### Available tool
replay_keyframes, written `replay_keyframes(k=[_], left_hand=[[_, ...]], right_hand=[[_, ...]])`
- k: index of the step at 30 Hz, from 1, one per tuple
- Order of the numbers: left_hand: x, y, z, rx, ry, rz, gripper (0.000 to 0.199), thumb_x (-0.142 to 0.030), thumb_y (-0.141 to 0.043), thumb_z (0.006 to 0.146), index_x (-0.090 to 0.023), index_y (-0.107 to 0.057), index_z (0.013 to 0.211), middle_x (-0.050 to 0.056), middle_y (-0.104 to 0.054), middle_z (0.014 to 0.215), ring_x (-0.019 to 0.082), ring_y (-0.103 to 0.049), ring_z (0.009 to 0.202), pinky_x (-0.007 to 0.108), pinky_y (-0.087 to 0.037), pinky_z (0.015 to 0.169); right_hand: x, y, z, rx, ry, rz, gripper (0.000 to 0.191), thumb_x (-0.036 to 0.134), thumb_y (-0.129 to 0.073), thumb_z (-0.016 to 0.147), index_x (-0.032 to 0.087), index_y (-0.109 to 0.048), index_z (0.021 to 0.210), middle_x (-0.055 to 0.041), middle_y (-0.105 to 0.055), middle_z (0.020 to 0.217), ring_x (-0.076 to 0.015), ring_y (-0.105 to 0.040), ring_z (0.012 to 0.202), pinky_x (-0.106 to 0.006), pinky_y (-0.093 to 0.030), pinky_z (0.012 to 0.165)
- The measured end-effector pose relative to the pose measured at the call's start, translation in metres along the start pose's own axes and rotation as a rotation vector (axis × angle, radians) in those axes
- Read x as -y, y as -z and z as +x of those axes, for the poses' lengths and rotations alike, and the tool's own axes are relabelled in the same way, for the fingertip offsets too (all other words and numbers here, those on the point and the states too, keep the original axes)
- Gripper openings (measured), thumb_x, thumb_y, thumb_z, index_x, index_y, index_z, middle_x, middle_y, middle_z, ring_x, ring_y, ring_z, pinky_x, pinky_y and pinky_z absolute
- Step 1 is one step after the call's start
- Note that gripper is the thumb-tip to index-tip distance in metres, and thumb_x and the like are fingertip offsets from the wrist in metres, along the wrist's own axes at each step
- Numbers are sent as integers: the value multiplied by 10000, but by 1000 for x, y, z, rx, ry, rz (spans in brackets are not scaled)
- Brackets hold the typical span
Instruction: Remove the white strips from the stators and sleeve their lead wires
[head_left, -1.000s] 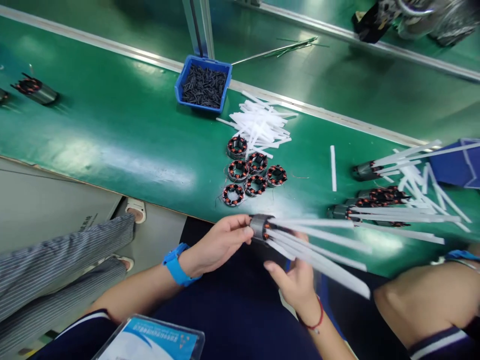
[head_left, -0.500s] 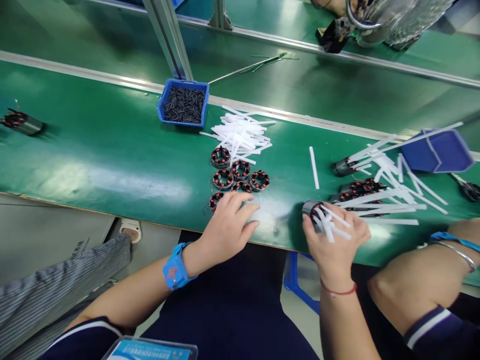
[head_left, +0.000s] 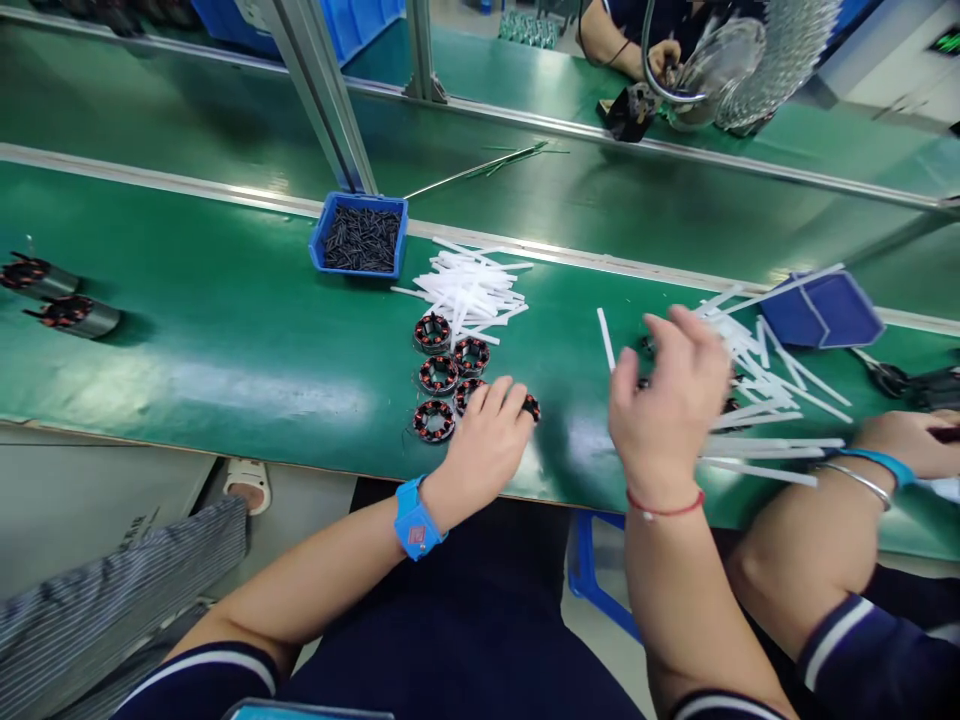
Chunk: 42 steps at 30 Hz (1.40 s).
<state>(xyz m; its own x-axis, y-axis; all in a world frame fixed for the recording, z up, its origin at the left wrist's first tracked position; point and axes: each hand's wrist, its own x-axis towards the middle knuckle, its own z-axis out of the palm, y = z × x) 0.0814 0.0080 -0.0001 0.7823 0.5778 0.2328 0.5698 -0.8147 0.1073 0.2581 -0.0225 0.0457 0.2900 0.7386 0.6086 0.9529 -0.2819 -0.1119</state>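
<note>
My left hand (head_left: 489, 440) is closed over a ring-shaped core with copper windings (head_left: 532, 407), whose right edge shows beyond the fingertips. Several similar wound rings (head_left: 433, 421) sit just left of it, below a pile of white strips (head_left: 469, 285). Slightly blurred, my right hand (head_left: 670, 395) is raised over the table with fingers apart and nothing visible in them. It partly hides dark wound cores beneath. More white strips (head_left: 757, 350) lie scattered to its right, and one single strip (head_left: 605, 338) lies to its left.
A blue bin of small black pieces (head_left: 362, 238) stands by the rail. Two wound cylinders (head_left: 82, 316) lie far left. An empty blue tray (head_left: 821, 310) is at right, near another person's arm (head_left: 825, 510). Across the rail, another person's hand (head_left: 663, 58) works beside a hose.
My right hand has released the core with white strips and lifted. My left hand has shifted right onto a ring. A second cylinder now shows at far left, and the camera view has shifted.
</note>
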Motion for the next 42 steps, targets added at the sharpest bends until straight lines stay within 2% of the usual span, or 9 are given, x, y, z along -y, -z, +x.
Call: replay_keyframes(k=[2, 5, 9, 13, 16, 18, 25, 36, 42], left_hand=[[-7, 3, -14, 25, -55, -64, 144, -199, -491, 892, -140, -621, 910, 112, -544, 1238, 299, -438, 1202, 430, -396, 950], [-10, 6, -40, 95, -71, -162, 170, -214, -463, 907, -134, -607, 949, 121, -534, 1244, 279, -509, 1083, 407, -454, 858], [3, 8, -73, 118, 5, -366, 156, -222, -478, 899, -133, -590, 962, 134, -514, 1237, 249, -534, 1011, 407, -473, 871], [15, 9, -90, 43, 236, -687, 104, -205, -491, 896, -155, -569, 943, 119, -514, 1180, 223, -507, 1122, 356, -461, 936], [16, 12, -92, 41, 404, -827, 116, -213, -462, 915, -177, -563, 958, 97, -516, 1180, 197, -514, 1123, 326, -469, 915], [16, 14, -93, 32, 444, -806, 111, -222, -476, 907, -178, -573, 938, 95, -516, 1175, 212, -497, 1132, 353, -445, 940], [26, 15, -97, 60, 544, -854, 89, -215, -473, 902, -170, -549, 891, 55, -537, 1022, 156, -538, 916, 272, -452, 797], [26, 15, -99, 80, 606, -874, 265, -282, -510, 897, -196, -532, 1147, 29, -569, 959, 142, -569, 828, 260, -476, 756], [27, 17, -95, 102, 596, -895, 235, -269, -509, 899, -186, -564, 1112, 26, -556, 902, 136, -566, 799, 247, -479, 720]], right_hand=[[2, -28, 17, 204, -66, 2, 426, 208, -484, 842, 77, -472, 1247, -230, -456, 1309, -323, -422, 1222, -481, -355, 990], [-5, -70, 36, 492, -338, -94, 426, 181, -515, 799, -5, -499, 1181, -296, -505, 1214, -367, -510, 1115, -470, -428, 877], [-17, -91, 41, 673, -496, -117, 262, 149, -491, 777, 24, -600, 980, -266, -618, 981, -344, -620, 920, -420, -470, 741], [-11, -73, 21, 663, -407, 115, 104, 202, -527, 748, 153, -607, 794, -122, -657, 809, -261, -629, 805, -353, -460, 711], [0, -45, -11, 700, -423, 679, 117, 241, -497, 789, 183, -568, 862, -27, -620, 726, -164, -592, 646, -279, -450, 620], [5, -24, -35, 840, -479, 957, 169, 285, -491, 830, 187, -565, 947, 2, -581, 720, -118, -531, 565, -236, -412, 535], [3, 22, -94, 1230, -570, 1109, 316, 392, -554, 868, 231, -622, 1131, -5, -594, 796, -104, -470, 621, -231, -377, 553], [46, 0, -86, 1075, -300, 972, 204, 270, -479, 894, 223, -652, 991, -22, -675, 976, -162, -601, 872, -291, -442, 804], [37, 11, -91, 995, -385, 812, 217, 325, -494, 890, 232, -646, 1015, -31, -680, 882, -188, -600, 780, -321, -449, 737]])
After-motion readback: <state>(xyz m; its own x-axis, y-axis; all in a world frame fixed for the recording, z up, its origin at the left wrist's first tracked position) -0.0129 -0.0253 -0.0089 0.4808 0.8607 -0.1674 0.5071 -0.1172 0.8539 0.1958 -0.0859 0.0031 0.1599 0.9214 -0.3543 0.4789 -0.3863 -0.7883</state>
